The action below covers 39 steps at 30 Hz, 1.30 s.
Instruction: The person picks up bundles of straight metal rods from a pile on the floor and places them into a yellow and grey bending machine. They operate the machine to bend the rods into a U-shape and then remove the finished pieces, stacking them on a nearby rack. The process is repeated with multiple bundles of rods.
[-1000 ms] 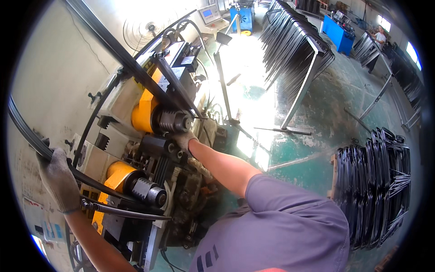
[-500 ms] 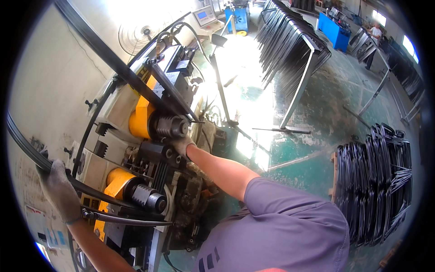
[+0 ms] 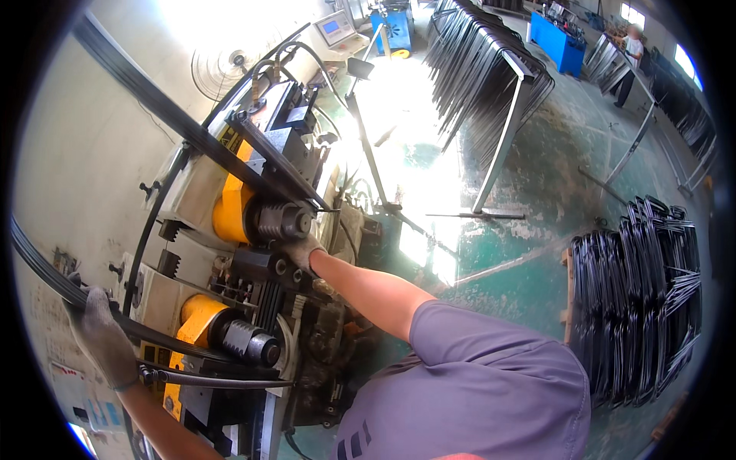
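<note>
My left hand (image 3: pixel 101 333), in a grey work glove, is closed around a bundle of long black metal tubes (image 3: pixel 44 264) that curves in from the left edge toward the lower bending head. My right hand (image 3: pixel 300 251), also gloved, reaches in just under the upper steel roller (image 3: pixel 285 221), beside a black clamp block (image 3: pixel 264 264); its fingers are hidden behind the machine parts. Both bending heads of the machine carry yellow arms, an upper one (image 3: pixel 232 211) and a lower one (image 3: pixel 201 320). The lower roller (image 3: pixel 251 343) has ribbed grooves.
Another tube bundle (image 3: pixel 146 96) slants down from the upper left into the machine. A floor fan (image 3: pixel 222 69) and a control panel (image 3: pixel 337 31) stand behind. Racks of bent black tubes (image 3: pixel 479 69) fill the far floor; a stack (image 3: pixel 632 307) sits at right. A person (image 3: pixel 630 57) stands far right.
The whole view has shifted slightly. Both hands keep about the same places on the tubes and at the machine. The far person appears more upright.
</note>
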Each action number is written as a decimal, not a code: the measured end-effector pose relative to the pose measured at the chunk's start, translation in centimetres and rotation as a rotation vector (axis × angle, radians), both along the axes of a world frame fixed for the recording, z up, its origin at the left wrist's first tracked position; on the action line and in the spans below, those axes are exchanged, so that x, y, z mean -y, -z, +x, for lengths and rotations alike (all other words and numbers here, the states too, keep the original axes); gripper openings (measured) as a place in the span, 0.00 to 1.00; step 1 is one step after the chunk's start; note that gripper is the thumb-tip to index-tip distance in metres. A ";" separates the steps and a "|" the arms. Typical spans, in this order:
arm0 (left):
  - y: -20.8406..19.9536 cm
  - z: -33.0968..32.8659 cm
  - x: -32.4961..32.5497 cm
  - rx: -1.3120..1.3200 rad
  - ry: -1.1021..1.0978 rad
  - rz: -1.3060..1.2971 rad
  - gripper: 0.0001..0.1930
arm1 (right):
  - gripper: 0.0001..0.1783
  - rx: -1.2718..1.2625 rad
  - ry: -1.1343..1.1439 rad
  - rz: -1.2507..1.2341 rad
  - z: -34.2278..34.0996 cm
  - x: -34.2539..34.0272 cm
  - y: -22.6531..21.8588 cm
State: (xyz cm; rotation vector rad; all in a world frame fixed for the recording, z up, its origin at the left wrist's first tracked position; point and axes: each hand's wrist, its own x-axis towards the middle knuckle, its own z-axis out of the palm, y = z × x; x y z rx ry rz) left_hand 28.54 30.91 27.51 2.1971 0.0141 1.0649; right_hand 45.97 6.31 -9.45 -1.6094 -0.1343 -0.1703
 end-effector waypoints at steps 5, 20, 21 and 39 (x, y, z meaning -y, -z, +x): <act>-0.1 -0.1 0.6 -0.022 -0.028 0.013 0.23 | 0.31 0.007 -0.001 -0.043 -0.1 0.2 -0.5; -1.8 -3.1 -0.5 0.008 -0.072 -0.069 0.22 | 0.17 -0.026 -0.054 -0.127 0.8 0.2 4.5; -1.7 -2.8 -0.4 -0.005 -0.073 -0.043 0.21 | 0.17 0.086 -0.047 -0.232 1.9 0.4 6.3; -1.7 -4.2 -1.7 -0.109 -0.493 0.203 0.22 | 0.14 0.039 -0.116 -0.143 0.4 0.9 3.7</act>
